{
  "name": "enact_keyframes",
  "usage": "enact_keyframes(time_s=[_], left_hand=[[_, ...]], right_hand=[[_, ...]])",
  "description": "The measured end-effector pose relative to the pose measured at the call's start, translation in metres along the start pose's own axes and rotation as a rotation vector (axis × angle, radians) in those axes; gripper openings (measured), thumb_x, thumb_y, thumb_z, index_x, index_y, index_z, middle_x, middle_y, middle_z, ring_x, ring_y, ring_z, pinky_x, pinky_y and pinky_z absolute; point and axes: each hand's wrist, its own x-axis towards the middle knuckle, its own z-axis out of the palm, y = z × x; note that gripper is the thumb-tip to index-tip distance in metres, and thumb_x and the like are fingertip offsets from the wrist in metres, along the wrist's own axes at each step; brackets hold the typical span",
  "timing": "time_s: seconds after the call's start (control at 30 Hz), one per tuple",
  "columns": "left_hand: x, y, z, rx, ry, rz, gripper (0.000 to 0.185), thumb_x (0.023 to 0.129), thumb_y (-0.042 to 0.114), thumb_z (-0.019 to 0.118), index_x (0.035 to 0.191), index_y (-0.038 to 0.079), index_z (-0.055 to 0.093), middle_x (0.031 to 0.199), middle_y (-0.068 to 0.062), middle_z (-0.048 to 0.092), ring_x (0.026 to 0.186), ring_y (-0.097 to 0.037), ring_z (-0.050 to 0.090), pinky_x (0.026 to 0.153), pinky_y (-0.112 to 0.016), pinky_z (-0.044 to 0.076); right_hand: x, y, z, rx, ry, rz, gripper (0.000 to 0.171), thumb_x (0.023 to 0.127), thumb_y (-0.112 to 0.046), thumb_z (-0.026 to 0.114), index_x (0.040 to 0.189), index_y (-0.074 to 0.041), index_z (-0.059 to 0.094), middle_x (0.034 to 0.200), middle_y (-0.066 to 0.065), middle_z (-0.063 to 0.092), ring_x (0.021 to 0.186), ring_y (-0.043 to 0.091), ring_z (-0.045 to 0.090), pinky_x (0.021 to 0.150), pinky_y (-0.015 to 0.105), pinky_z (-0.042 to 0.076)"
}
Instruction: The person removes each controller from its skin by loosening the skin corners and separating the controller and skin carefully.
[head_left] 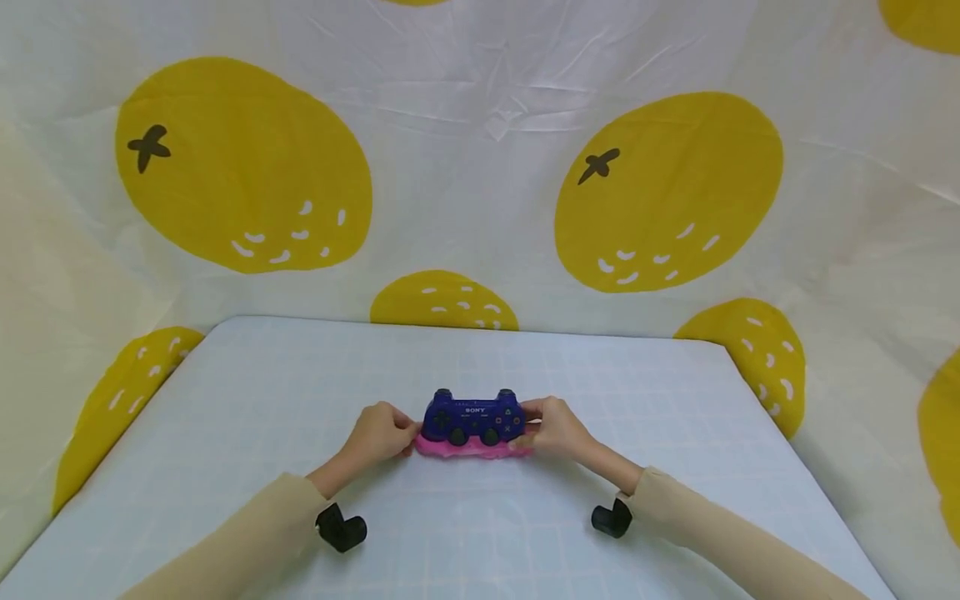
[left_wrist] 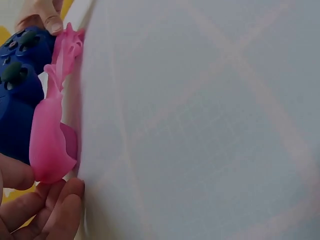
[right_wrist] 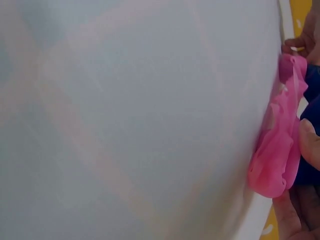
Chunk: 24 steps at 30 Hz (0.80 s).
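A blue Sony game controller (head_left: pixel 474 418) stands tilted up at the middle of the table, its button face toward me. Along its lower side runs a soft, stretchy pink silicone cover (head_left: pixel 467 448), with crumpled, wavy edges in the wrist views. My left hand (head_left: pixel 381 432) pinches the cover's left end between thumb and fingers. At the other side, my right hand (head_left: pixel 558 429) grips the controller's right end, its thumb at the inner edge of the pink cover (right_wrist: pixel 277 150). How far the cover reaches behind the controller is hidden.
The table (head_left: pixel 465 533) has a pale cloth with a faint grid. Behind it hangs a white curtain (head_left: pixel 465 167) printed with yellow fruit. Black wrist cameras (head_left: pixel 341 529) stick out from both beige sleeves (head_left: pixel 247 533).
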Motion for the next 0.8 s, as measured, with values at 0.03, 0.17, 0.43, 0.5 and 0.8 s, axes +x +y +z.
enact_keyframes(time_s=[0.03, 0.17, 0.43, 0.5, 0.8], left_hand=[[0.000, 0.000, 0.000, 0.008, 0.002, 0.007, 0.016, 0.086, 0.014, 0.066, 0.077, 0.004, 0.076, 0.050, -0.001, 0.061, 0.047, -0.009, 0.050, 0.047, -0.022, 0.040], [0.002, 0.001, 0.000, 0.037, -0.003, 0.011, 0.016, 0.086, 0.014, 0.066, 0.079, 0.004, 0.076, 0.048, 0.001, 0.059, 0.046, -0.009, 0.049, 0.046, -0.022, 0.040], [-0.001, 0.001, 0.001, 0.067, -0.059, -0.028, 0.016, 0.088, 0.016, 0.066, 0.084, 0.003, 0.076, 0.048, 0.001, 0.057, 0.046, -0.010, 0.050, 0.047, -0.023, 0.039], [-0.004, -0.001, 0.001, 0.070, -0.057, -0.040, 0.016, 0.089, 0.019, 0.066, 0.088, 0.006, 0.077, 0.048, 0.001, 0.057, 0.047, -0.010, 0.050, 0.048, -0.023, 0.038], [-0.010, -0.003, 0.002, -0.066, -0.041, -0.105, 0.022, 0.092, 0.023, 0.062, 0.094, 0.006, 0.076, 0.056, 0.001, 0.059, 0.051, -0.009, 0.053, 0.053, -0.024, 0.043]], right_hand=[[0.000, 0.000, 0.000, 0.005, 0.004, 0.007, 0.045, 0.069, -0.011, 0.085, 0.110, 0.002, 0.069, 0.103, 0.016, 0.073, 0.096, 0.028, 0.071, 0.081, 0.032, 0.057], [0.000, 0.000, 0.000, 0.021, 0.022, 0.029, 0.048, 0.069, -0.009, 0.085, 0.112, 0.004, 0.068, 0.106, 0.018, 0.071, 0.096, 0.030, 0.070, 0.081, 0.031, 0.057], [-0.003, 0.001, 0.002, 0.015, 0.005, 0.012, 0.049, 0.069, -0.010, 0.085, 0.112, 0.005, 0.067, 0.107, 0.020, 0.071, 0.097, 0.031, 0.070, 0.081, 0.032, 0.057], [-0.004, 0.001, 0.003, 0.018, 0.010, 0.005, 0.048, 0.069, -0.009, 0.085, 0.112, 0.005, 0.067, 0.107, 0.020, 0.071, 0.096, 0.032, 0.070, 0.080, 0.031, 0.057], [-0.004, 0.003, 0.003, 0.099, 0.015, -0.001, 0.048, 0.070, -0.005, 0.083, 0.113, 0.008, 0.065, 0.110, 0.023, 0.069, 0.099, 0.033, 0.069, 0.082, 0.031, 0.056]])
